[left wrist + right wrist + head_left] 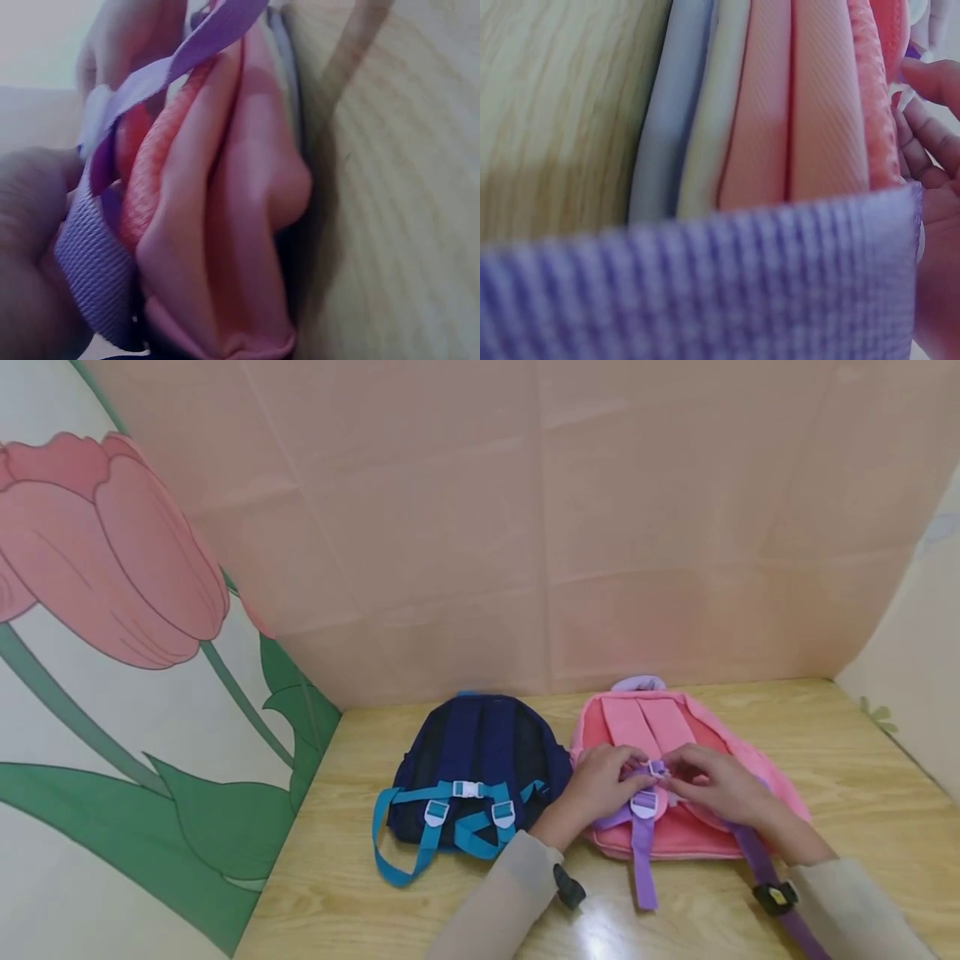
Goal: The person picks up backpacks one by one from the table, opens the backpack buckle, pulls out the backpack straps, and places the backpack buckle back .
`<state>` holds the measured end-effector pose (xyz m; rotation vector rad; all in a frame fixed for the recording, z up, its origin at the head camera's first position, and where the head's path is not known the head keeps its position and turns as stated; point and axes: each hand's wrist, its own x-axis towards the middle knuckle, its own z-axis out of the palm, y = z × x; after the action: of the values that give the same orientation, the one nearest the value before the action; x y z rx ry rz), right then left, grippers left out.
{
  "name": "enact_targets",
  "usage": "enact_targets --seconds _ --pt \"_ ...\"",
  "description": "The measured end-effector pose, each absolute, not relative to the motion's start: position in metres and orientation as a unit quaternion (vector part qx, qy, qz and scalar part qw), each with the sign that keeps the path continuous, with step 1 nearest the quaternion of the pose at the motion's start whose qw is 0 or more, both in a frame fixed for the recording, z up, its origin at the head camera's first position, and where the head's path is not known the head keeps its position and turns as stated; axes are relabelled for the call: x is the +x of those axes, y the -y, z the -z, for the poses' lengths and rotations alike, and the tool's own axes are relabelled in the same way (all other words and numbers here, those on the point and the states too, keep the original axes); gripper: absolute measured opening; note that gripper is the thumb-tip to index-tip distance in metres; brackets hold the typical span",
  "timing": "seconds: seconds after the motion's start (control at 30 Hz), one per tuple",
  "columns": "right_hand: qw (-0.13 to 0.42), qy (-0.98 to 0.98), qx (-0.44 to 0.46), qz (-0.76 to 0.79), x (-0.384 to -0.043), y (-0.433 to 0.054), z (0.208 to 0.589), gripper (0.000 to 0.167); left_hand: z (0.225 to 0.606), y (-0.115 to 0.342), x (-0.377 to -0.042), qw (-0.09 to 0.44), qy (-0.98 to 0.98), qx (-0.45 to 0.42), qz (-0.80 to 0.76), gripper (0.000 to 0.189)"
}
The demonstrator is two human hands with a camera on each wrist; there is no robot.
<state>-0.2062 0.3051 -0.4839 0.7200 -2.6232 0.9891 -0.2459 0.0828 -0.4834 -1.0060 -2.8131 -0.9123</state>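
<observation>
A pink backpack (705,727) lies strap side up on the table, with purple straps and white buckles. Over its middle, my left hand (602,782) pinches a purple strap beside a small white buckle (657,768). From the other side my right hand (718,783) has its fingers curled at that buckle; in the right wrist view its thumb and fingers (922,127) meet on a small white piece. Below them, a purple strap end (643,864) hangs from a white adjuster (643,803). In the left wrist view a purple strap (94,262) loops along the pink side.
To the left lies a navy backpack (480,735) with turquoise straps (401,868), its white chest buckle (468,789) fastened. The wooden table (337,893) meets a draped cloth (450,527) at the back. A tulip-painted wall (112,543) stands at the left.
</observation>
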Motion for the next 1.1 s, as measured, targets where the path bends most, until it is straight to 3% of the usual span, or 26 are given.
enact_targets --seconds 0.4,0.93,1.1 --pt "0.122 0.906 0.233 -0.332 -0.2048 -0.3065 0.4819 0.026 0.4830 -0.0833 -0.2471 0.034 0.905 -0.322 0.274 0.024" --pt "0.132 0.901 0.255 -0.325 -0.2069 -0.3029 0.4774 0.026 0.4832 -0.0859 -0.2434 0.000 0.882 -0.304 0.359 0.030" --pt "0.130 0.903 0.255 -0.320 -0.2065 -0.3026 0.4769 0.025 0.4851 -0.0853 -0.2445 0.012 0.881 -0.313 0.354 0.029"
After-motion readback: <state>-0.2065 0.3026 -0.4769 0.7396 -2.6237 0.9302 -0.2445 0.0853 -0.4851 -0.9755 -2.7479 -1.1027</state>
